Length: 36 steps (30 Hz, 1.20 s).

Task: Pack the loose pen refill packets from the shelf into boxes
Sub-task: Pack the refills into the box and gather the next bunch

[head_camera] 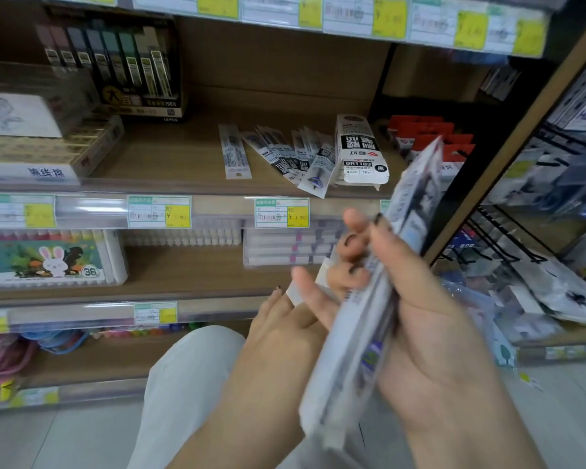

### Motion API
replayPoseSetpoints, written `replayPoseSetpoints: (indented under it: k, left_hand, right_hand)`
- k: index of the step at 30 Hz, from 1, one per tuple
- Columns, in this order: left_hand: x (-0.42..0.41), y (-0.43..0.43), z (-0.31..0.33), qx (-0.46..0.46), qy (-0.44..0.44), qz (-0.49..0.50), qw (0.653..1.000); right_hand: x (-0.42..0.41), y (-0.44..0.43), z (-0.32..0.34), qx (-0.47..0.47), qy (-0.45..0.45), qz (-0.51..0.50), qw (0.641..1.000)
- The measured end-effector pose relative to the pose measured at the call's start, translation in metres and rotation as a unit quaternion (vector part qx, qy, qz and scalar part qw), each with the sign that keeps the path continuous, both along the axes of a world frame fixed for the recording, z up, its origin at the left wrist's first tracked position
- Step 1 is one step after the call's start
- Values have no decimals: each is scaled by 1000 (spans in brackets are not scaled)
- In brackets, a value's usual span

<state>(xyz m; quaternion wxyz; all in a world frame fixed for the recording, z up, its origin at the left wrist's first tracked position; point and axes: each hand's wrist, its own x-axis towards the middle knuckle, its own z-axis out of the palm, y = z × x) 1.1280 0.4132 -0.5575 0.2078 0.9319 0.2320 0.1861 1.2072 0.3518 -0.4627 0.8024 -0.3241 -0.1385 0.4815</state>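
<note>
Several packets in one bundle (362, 340), long axis low-near to high-right. The right hand (447, 326) is curled round it. The left hand (285, 326) touches its edge, grip too blurred to tell. Loose packets (285, 157) lie on the shelf (183, 164) beside the white box (361, 150), up-left; left hand is nearer.

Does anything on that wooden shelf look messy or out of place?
Yes. The loose pen refill packets lie fanned out crookedly on the wooden shelf beside the white refill box. The frontmost packet pokes out over the shelf's front edge, so it looks ready to slip off.
</note>
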Motion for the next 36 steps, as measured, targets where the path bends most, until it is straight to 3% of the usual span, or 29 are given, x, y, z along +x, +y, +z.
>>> replayPoseSetpoints:
  k: [3,6,9,17,22,30,36]
  left_hand:
    - [1,0,4,-100,-68,-11,993]
    - [-4,-2,13,13,-72,-65,995]
    - [-12,-5,12,37,-62,-46,996]
    - [-8,-6,4,32,-78,-25,996]
    - [-6,-5,2,55,-77,-5,995]
    - [2,-17,-3,128,-101,27,986]
    - [3,-20,-3,88,-97,27,991]
  right_hand:
    - [11,18,-15,-46,25,-63,997]
    - [30,31,-22,-48,35,-160,985]
    - [41,34,-30,-10,17,-246,969]
    - [38,25,-36,4,-305,-340,890]
    - [38,14,-36,-3,-341,-333,879]
    - [31,17,-39,-130,-460,-274,834]
    - [43,8,-46,-107,-467,-117,870]
